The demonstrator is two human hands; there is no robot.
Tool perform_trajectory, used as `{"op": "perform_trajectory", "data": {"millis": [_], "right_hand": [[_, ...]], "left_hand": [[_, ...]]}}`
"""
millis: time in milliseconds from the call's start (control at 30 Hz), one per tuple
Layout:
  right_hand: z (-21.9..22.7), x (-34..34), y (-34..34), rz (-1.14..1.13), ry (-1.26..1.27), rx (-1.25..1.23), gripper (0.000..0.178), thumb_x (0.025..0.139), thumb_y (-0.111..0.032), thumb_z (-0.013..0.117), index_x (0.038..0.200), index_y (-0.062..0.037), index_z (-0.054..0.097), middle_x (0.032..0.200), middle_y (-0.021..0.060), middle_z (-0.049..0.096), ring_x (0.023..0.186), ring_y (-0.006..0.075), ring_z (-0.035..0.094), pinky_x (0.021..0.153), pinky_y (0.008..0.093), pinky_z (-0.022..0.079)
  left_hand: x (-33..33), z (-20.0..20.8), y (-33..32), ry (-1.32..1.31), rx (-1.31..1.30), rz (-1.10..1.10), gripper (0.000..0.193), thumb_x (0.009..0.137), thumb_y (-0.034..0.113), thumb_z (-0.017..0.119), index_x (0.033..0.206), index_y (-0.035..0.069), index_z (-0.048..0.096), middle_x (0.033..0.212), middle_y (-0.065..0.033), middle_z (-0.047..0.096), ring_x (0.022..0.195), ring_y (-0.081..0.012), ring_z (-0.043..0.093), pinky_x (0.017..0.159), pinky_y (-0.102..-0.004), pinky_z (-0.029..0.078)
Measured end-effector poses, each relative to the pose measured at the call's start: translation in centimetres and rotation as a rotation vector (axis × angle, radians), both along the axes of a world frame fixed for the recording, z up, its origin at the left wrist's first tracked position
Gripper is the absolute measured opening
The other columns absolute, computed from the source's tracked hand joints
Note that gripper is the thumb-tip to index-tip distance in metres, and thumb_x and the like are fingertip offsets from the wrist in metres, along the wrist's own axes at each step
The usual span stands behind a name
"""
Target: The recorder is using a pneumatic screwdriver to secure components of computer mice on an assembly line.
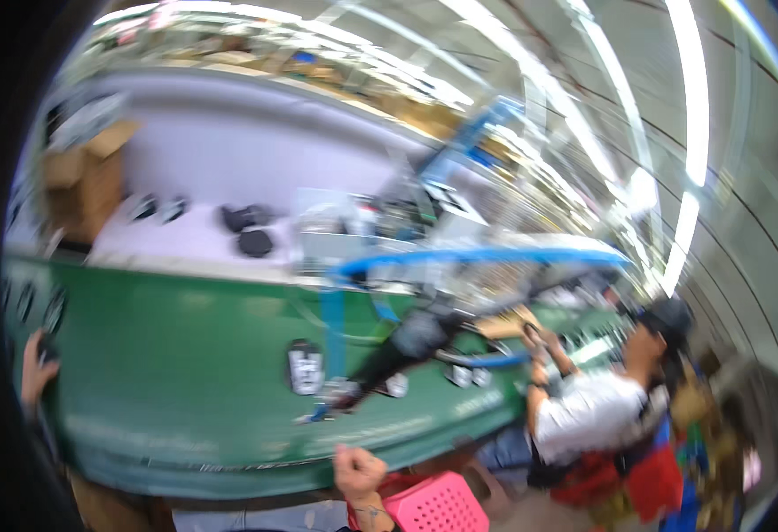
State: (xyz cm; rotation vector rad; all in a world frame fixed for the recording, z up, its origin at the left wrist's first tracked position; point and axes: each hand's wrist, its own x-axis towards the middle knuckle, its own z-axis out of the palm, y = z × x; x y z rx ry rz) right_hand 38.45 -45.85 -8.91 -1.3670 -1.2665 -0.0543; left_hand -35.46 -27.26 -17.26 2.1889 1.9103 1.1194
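My left hand (pixel 38 372) is at the far left over the green belt, its fingers closed round a small dark rounded piece (pixel 47 349). Lower in the middle, my right hand (pixel 359 472) is curled in a loose fist by the belt's near edge, with nothing showing in it. Beyond that hand, a black-and-white oval shell (pixel 305 367) rests on the green belt (pixel 176 355). A long black tool with a metal tip (pixel 407 341) slants down over the belt to the right of the shell. Motion blurs much of the picture.
A pink perforated basket (pixel 440 507) stands beside my right hand. A blue frame (pixel 487 255) rises over the belt. On the right a person in a white top (pixel 575 421) handles a small part. A cardboard box (pixel 87 191) and several dark pieces occupy the back shelf.
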Motion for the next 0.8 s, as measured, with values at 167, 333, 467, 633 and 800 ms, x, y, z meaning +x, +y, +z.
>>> {"op": "perform_trajectory", "data": {"millis": [167,333,467,633,800], "right_hand": [[0.1,2.0,0.6,0.008,-0.025,0.070,0.030,0.082,-0.011,0.059,0.054,-0.0027,0.053,0.047,0.0047,0.048,0.044,0.0130,0.040,0.043,0.0275,0.033],[7.9,-0.2,1.0,-0.246,-0.199,0.404,0.026,0.093,-0.016,0.051,0.070,-0.0039,0.050,0.063,0.0039,0.050,0.054,0.0196,0.048,0.052,0.0295,0.041],[9.4,-1.2,3.0,0.017,0.000,0.513,0.019,0.092,-0.015,0.055,0.099,0.0028,0.052,0.091,0.0158,0.056,0.075,0.0239,0.054,0.067,0.0352,0.044],[11.5,-2.4,7.1,-0.080,-0.126,0.664,0.030,0.093,-0.014,0.055,0.113,0.0045,0.045,0.109,0.0190,0.051,0.091,0.0266,0.053,0.083,0.0384,0.042],[7.8,0.8,9.5,-0.091,-0.052,0.516,0.042,0.094,-0.017,0.055,0.126,0.0037,0.038,0.131,0.0211,0.041,0.111,0.0286,0.047,0.099,0.0414,0.034]], "left_hand": [[13.4,14.3,-5.0,0.160,-0.281,0.187,0.055,0.064,0.027,0.074,0.111,0.006,0.056,0.100,-0.0139,0.053,0.100,-0.0308,0.052,0.083,-0.0396,0.044],[13.6,12.4,-0.4,0.229,0.038,0.357,0.057,0.065,0.040,0.077,0.110,0.009,0.060,0.095,-0.0146,0.056,0.094,-0.0318,0.057,0.084,-0.0401,0.048],[13.8,13.9,1.1,0.099,-0.109,0.432,0.060,0.071,0.048,0.070,0.118,0.014,0.056,0.103,-0.0182,0.054,0.099,-0.0363,0.055,0.089,-0.0412,0.045],[16.0,12.6,6.5,0.138,-0.273,0.530,0.058,0.076,0.050,0.065,0.122,0.016,0.054,0.115,-0.0193,0.050,0.107,-0.0376,0.053,0.092,-0.0432,0.044],[16.2,10.5,9.0,0.215,-0.364,0.615,0.059,0.080,0.049,0.061,0.130,0.020,0.051,0.122,-0.0191,0.047,0.111,-0.0385,0.051,0.093,-0.0457,0.044]]}}
